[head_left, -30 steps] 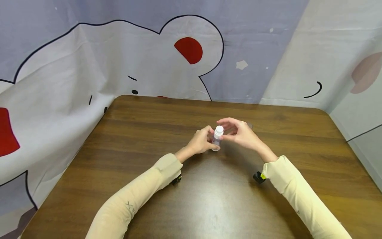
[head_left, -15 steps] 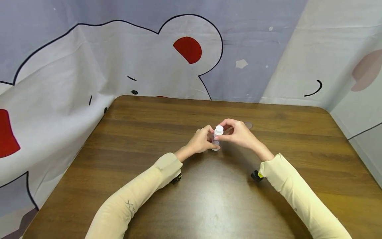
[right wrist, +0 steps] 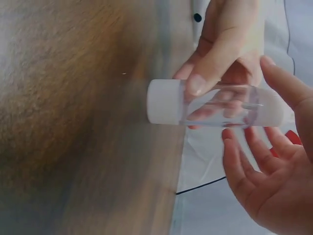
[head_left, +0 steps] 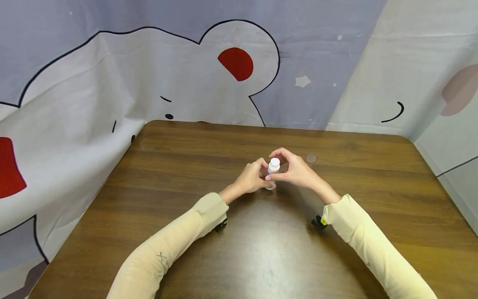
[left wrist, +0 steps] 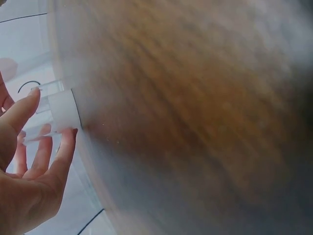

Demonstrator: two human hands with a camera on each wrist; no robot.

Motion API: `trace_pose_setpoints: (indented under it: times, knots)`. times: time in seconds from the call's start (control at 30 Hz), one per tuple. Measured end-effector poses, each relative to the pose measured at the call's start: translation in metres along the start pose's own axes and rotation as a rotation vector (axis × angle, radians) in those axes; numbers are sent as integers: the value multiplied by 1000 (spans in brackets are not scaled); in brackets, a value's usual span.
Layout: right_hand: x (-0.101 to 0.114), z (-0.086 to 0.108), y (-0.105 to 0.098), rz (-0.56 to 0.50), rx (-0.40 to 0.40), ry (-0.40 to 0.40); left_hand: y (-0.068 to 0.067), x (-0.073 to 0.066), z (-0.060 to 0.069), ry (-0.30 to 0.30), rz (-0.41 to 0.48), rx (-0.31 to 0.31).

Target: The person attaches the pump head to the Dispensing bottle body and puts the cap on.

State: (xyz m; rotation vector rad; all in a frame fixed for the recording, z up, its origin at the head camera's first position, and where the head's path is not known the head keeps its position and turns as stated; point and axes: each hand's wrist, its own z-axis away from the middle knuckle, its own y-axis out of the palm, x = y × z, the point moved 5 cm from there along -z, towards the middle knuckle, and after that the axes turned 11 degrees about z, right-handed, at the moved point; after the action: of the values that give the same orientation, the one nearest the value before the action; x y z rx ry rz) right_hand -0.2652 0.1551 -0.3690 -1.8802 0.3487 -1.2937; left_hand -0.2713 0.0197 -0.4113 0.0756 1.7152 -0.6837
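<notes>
A small clear bottle with a white top and a white base stands upright on the wooden table. In the head view its white cap shows between the two hands. My left hand grips the lower body, its thumb pressed to the clear wall in the right wrist view. My right hand curves loosely about the upper part. The right wrist view shows the right thumb apart from the white top and the fingertips close under the bottle; whether they touch it I cannot tell.
Behind the right hand, a small translucent disc lies flat on the table. A printed curtain hangs along the back and sides of the tabletop. Dark wrist devices show beneath both sleeves.
The right hand has come in from the right to the bottle's upper part, then shifted a little lower, uncovering the disc behind it. The left hand stays on the bottle.
</notes>
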Motion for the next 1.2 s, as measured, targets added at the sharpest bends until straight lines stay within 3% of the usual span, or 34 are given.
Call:
trace_pose_setpoints:
  times: [0.27, 0.5, 0.7, 1.2]
  knots:
    - [6, 3, -7, -137, 123, -136, 0, 1, 0, -33, -19, -2]
    - [5, 4, -3, -136, 188, -203, 1, 1, -1, -6, -28, 3]
    - [5, 7, -7, -207, 189, -166, 0, 0, -1, 5, -68, -9]
    - [-1, 10, -12, -159, 124, -114, 0, 0, 0, 5, -67, -9]
